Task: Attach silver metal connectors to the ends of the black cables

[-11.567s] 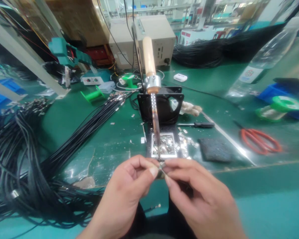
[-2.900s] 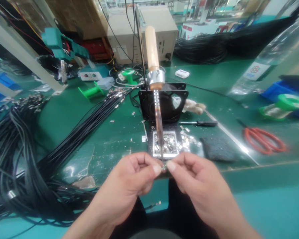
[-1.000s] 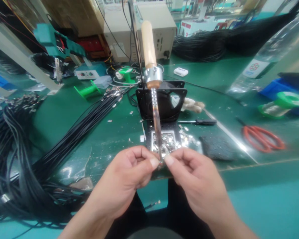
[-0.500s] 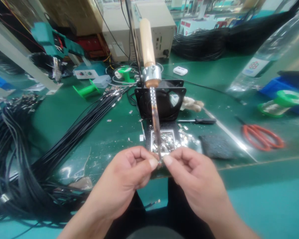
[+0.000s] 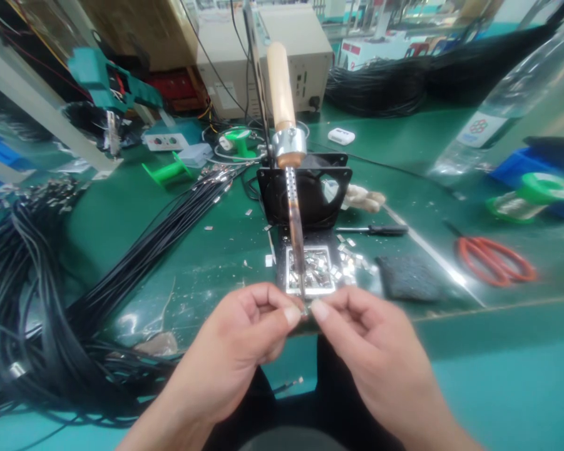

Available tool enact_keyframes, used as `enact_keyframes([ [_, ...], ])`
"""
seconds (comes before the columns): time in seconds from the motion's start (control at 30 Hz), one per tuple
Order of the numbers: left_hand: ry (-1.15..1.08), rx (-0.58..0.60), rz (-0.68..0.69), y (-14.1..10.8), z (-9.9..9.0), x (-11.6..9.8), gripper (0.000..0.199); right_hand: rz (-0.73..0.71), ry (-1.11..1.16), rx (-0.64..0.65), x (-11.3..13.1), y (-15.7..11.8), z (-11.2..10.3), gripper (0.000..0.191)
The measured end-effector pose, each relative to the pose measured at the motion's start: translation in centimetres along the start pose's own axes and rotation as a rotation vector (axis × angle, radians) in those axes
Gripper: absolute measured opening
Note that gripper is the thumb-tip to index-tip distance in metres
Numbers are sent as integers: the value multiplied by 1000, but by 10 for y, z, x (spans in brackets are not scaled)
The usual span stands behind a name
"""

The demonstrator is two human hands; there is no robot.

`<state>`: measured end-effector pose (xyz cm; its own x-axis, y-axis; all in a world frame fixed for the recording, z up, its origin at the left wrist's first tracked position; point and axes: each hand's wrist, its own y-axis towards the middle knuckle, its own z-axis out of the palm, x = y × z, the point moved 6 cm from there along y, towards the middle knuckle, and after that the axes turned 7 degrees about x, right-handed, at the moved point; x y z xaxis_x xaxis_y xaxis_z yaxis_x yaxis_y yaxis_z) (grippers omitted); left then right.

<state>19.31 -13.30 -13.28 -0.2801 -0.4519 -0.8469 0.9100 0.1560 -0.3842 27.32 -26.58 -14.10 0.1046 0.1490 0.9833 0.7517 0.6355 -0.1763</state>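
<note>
A wooden-handled soldering iron [image 5: 297,235] is clamped upright on a stand, its tip pointing down between my two hands. My left hand [image 5: 251,332] is closed in a pinch left of the tip; what it holds is hidden by the fingers. Opposite it, my right hand [image 5: 369,344] pinches a tiny shiny metal piece [image 5: 308,307] that shows between the thumbs. Both sets of fingertips almost meet just below the iron's tip. Right behind them lies a white-rimmed tray [image 5: 287,269] of small metal parts, with more parts scattered to its right.
A black fan frame [image 5: 303,197] stands behind the tray. Black cables [image 5: 164,241] lie in bundles on the left. To the right are a screwdriver [image 5: 387,230], a dark pad [image 5: 408,277], red-handled scissors [image 5: 497,260], a solder spool [image 5: 521,197] and a plastic bottle [image 5: 486,125].
Both hands have come slightly lower, towards me, so the tray's near rim now shows. Their pinches stay closed near the iron's tip. The whole view has shifted a little.
</note>
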Motion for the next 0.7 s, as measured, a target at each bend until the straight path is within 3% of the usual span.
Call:
enact_keyframes([
  [0.37, 199, 34, 41, -26, 2, 17, 22, 8, 54, 37, -9, -27, -2, 35],
  [0.7, 456, -71, 89, -47, 5, 19, 23, 16, 24, 57, -10, -40, -1, 37],
])
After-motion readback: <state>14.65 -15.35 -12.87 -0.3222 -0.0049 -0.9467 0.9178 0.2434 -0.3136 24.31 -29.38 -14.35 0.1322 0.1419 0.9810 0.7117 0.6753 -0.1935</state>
